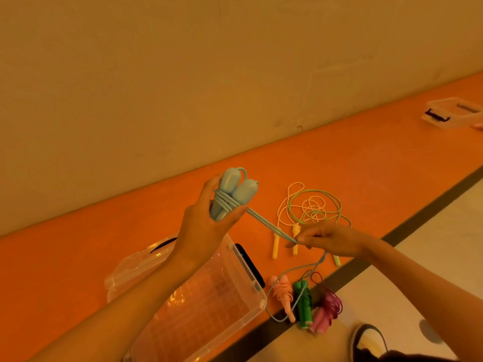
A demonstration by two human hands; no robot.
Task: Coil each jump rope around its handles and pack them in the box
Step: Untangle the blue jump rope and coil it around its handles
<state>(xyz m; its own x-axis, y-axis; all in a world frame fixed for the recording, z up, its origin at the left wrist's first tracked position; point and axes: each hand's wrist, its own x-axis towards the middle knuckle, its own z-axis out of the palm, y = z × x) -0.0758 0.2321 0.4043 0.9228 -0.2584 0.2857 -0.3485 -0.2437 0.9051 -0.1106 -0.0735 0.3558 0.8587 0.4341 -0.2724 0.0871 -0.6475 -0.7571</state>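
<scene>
My left hand grips the two light-blue handles of a jump rope, held upright side by side with a few turns of blue cord wound round them. The cord runs taut down to my right hand, which pinches it, then trails to the floor. A clear plastic box stands open below my left arm. Coiled pink, green and purple ropes lie beside it. Yellow handles and loose yellow and green cords lie tangled further back.
The box lid lies left of the box on the orange floor strip. A second clear container sits far right by the wall. A dark line borders the pale floor, where my shoe shows at the bottom right.
</scene>
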